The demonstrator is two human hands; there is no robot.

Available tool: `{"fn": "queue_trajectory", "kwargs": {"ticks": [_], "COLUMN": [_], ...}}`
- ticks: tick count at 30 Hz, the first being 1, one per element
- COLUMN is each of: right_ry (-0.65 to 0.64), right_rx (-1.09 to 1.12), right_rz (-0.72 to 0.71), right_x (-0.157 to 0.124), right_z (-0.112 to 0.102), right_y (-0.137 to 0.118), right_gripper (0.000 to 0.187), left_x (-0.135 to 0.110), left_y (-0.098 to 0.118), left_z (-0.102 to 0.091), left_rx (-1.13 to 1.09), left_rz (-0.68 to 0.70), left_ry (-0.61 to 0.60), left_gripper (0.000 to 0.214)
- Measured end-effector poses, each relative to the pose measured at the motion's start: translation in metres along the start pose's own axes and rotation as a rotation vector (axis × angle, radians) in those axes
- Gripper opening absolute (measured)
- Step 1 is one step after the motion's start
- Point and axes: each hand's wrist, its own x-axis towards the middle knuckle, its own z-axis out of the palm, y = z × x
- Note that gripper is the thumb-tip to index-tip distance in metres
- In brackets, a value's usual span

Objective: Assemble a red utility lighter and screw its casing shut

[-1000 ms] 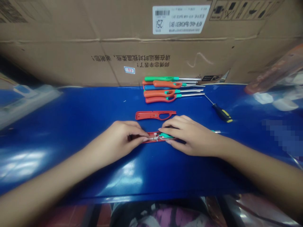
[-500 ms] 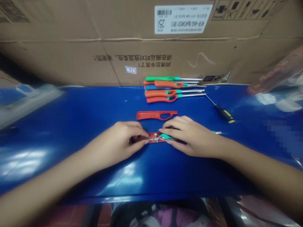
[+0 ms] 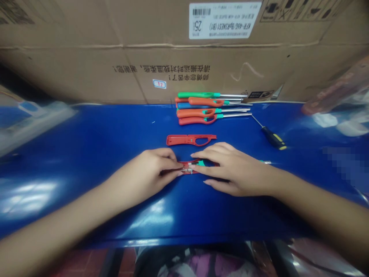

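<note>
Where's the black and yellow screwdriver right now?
In the head view, the screwdriver lies on the blue table at its right side, just right of the row of lighters and beyond the right hand.

Glossy deep blue tabletop [image 3: 86, 154] with pale white patches of glare. On it, an opened lighter shell [image 3: 186, 164] in red, with a teal trigger piece [image 3: 201, 163] and a small whitish part inside. Behind it, a plain red shell cover [image 3: 184, 139]. Further back, a row of utility lighters [image 3: 201, 107]: one green handle, one blue, the others orange-red, with teal triggers and silver metal tubes. A screwdriver [image 3: 273, 138] with a black and yellow handle and a silver shaft. A brown cardboard box [image 3: 72, 69] printed with black characters, carrying a white label [image 3: 225, 21] with a black barcode, and a small white sticker [image 3: 159, 84] edged in blue with red figures
</note>
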Motion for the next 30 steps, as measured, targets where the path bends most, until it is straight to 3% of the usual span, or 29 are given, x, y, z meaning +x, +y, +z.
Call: {"fn": "queue_trajectory", "kwargs": {"ticks": [18, 24, 30], "right_ry": [0.0, -0.013, -0.008], "right_rx": [0.029, 0.137, 0.242], "right_rz": [0.057, 0.021, 0.096], "right_x": [0.0, -0.001, -0.001], "right_z": [0.002, -0.001, -0.003], "right_y": [-0.008, -0.009, -0.018], "right_gripper": [0.041, 0.039, 0.049], "left_x": [0.002, 0.002, 0.003], "left_y": [0.004, 0.003, 0.003], "left_z": [-0.002, -0.001, -0.001], "left_rx": [-0.002, -0.054, -0.048], "left_rz": [-0.009, -0.006, -0.025], "left_ry": [-0.013, -0.015, -0.018], "left_gripper": [0.019, 0.018, 0.017]}}
